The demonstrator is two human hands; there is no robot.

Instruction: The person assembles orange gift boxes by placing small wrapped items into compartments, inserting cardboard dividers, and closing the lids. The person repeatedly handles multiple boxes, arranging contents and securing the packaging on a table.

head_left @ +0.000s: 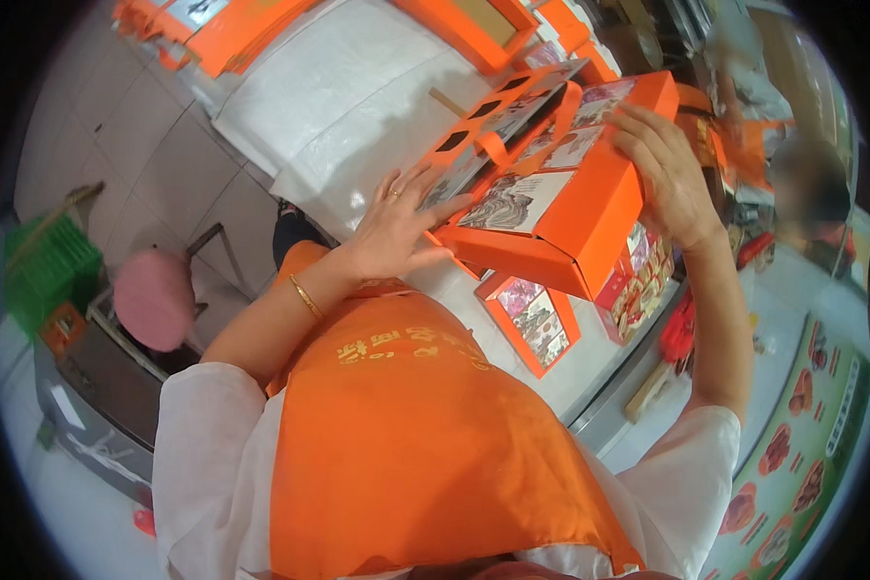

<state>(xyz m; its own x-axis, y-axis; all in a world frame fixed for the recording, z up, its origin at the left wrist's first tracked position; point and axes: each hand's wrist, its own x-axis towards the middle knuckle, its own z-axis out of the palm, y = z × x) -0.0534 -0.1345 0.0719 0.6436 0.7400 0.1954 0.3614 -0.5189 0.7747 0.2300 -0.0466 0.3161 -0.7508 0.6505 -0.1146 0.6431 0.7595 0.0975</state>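
The left hand [387, 232] spreads its fingers at the left of the tilted box [592, 220] (I cannot tell if they grip) over the table [319, 111]; the right hand [675, 179], fingers half-bent, holds the box's right side, where pressing hard could dent it.

A long orange box [601, 211] is slanting over the white-covered table [343, 111], its plain side facing the right. Pale, picture-printed panels [518, 203] are showing in a row along its top, an orange strap [494, 149] curling up beside them.
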